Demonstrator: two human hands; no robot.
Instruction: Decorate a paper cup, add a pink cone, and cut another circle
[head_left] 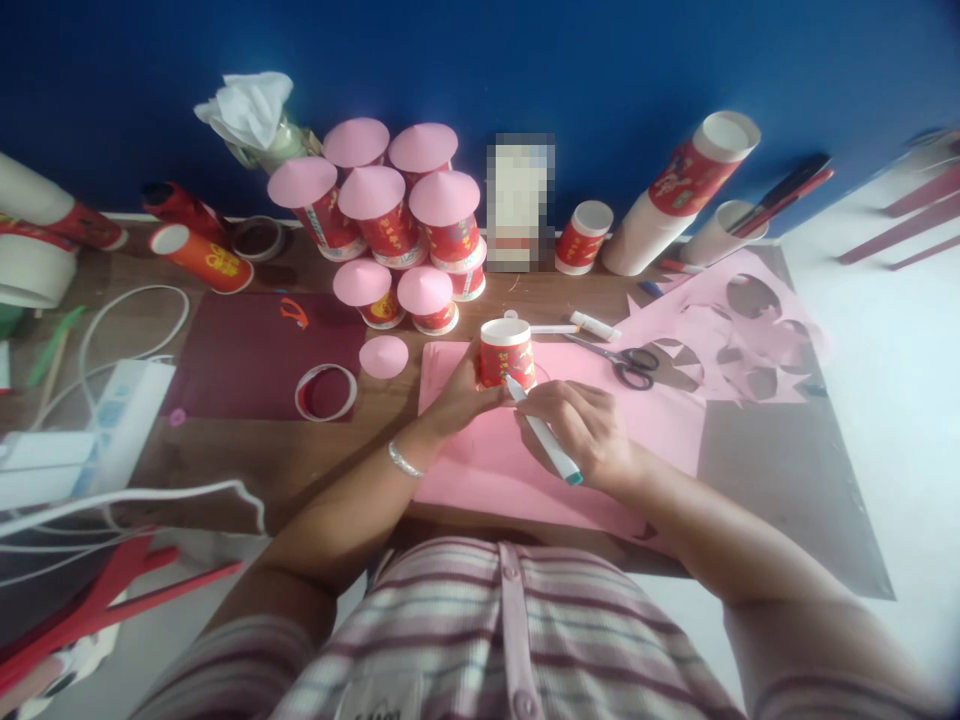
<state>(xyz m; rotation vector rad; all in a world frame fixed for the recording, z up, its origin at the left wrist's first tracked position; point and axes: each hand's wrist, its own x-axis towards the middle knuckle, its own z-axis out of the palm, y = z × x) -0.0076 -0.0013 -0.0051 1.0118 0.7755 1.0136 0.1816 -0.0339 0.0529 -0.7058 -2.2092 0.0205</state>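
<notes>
My left hand (463, 393) grips a red patterned paper cup (507, 350) with a white rim, its fingers wrapped round the cup's left side and base. In my right hand (581, 425) is a white marker (553, 450) with a teal end. The marker's tip meets the front of the cup, or comes very close to it. Beneath both hands lies a sheet of pink paper (480, 470). To the right of the cup rest black-handled scissors (634, 368). A small pink paper cone (383, 356) sits to the left of the pink sheet.
Several red cups with pink cone tops (371, 195) stand at the back left. Stacked cups (667, 205) lean upward at the back right, beside a pen holder (724, 235). Cut pink scraps (720, 330) lie at the right. White cables and a power strip (124, 425) occupy the left.
</notes>
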